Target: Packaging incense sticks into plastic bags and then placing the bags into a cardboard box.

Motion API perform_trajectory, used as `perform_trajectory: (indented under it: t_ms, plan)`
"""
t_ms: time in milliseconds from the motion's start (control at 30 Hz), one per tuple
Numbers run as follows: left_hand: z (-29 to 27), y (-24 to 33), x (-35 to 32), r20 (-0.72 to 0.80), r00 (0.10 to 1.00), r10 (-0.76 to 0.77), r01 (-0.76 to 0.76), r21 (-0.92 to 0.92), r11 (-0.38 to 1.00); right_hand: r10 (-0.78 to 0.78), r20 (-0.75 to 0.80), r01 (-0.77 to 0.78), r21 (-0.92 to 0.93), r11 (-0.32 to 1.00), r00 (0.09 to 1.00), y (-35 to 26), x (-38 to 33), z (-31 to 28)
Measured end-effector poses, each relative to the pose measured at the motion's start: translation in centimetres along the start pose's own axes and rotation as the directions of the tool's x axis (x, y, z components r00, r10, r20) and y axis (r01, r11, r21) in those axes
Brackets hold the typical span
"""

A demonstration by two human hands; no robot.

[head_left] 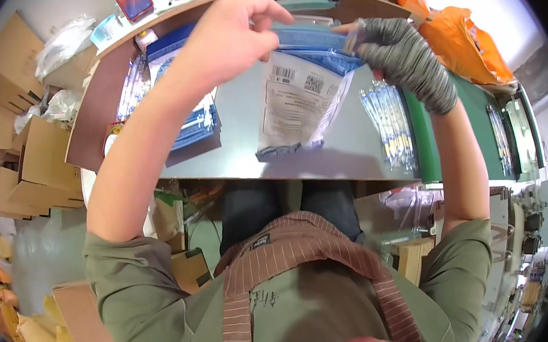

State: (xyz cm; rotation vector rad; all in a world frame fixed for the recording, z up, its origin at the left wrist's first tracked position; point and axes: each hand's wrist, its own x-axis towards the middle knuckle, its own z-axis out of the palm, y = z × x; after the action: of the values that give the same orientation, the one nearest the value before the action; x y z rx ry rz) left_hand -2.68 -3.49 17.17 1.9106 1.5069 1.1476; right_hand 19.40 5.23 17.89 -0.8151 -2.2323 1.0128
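I hold a clear plastic zip bag point(297, 103) with a blue top strip and a white printed label up over the grey table point(239, 154). My bare left hand point(231, 33) pinches the bag's top edge on the left. My right hand point(401, 53), in a grey knit glove, grips the top edge on the right. The bag hangs down between the two hands, its lower end near the table top.
A stack of blue-edged bags point(179, 111) lies at the table's left. A row of thin packaged items point(388, 120) lies at the right, beside a green conveyor belt point(473, 119). Cardboard boxes point(29, 161) stand at the left, orange bags point(466, 40) at the upper right. A phone point(132, 0) rests on the shelf.
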Motion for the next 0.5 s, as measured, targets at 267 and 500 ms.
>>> perform_trajectory:
  t_ms: [267,500]
  plan:
    - [-4.2,0.4,5.3,0.124,0.974,-0.192,0.174,0.143,0.974,-0.038,0.036,0.042,-0.121,0.992,0.999,0.6,5.6,-1.5]
    - [-1.5,-4.6,1.6,-0.102,0.841,0.531,-0.374,0.601,0.707,-0.532,-0.111,0.472,-0.336,0.815,0.839,2.8,4.3,2.3]
